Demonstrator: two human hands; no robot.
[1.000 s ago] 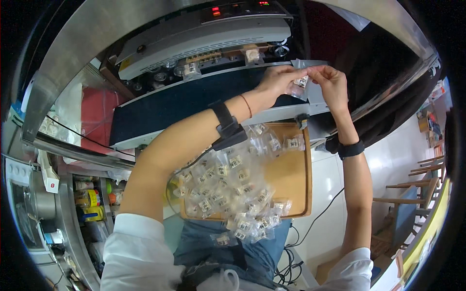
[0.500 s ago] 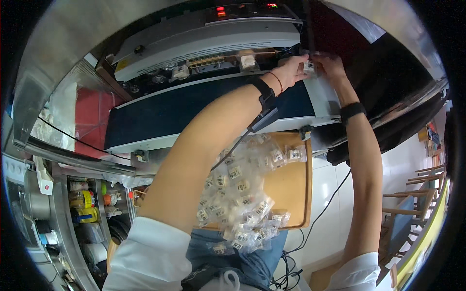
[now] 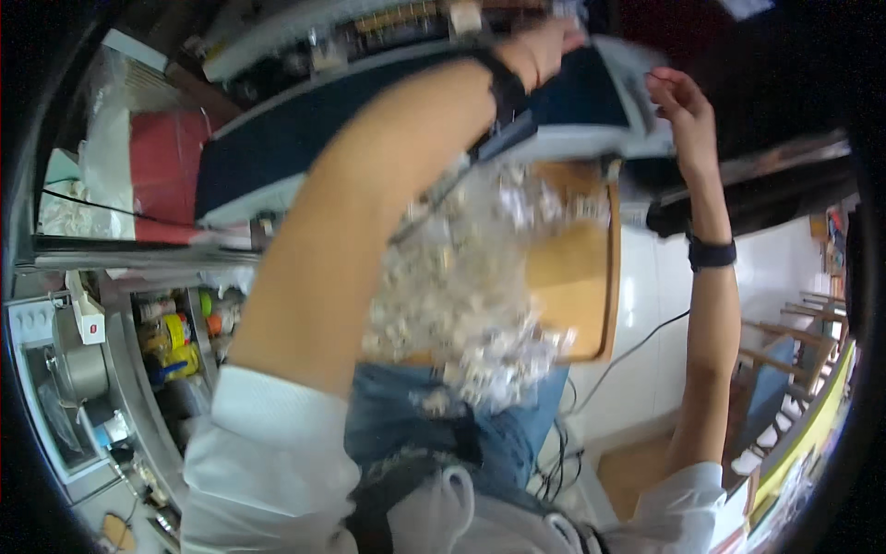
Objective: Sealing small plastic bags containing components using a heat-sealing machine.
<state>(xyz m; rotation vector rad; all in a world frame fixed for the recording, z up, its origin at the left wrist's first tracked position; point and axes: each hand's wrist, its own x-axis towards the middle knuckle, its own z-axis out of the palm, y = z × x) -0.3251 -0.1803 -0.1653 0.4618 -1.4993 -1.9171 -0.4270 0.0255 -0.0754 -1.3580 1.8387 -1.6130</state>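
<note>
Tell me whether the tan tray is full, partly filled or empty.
Partly filled: on the tray, clear packets heap over the visible left and middle, some past the near edge; bare tan surface shows toward the right.

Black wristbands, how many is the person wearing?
2: one black wristband on the wrist of the left hand, and another black wristband on the wrist of the right hand.
</note>
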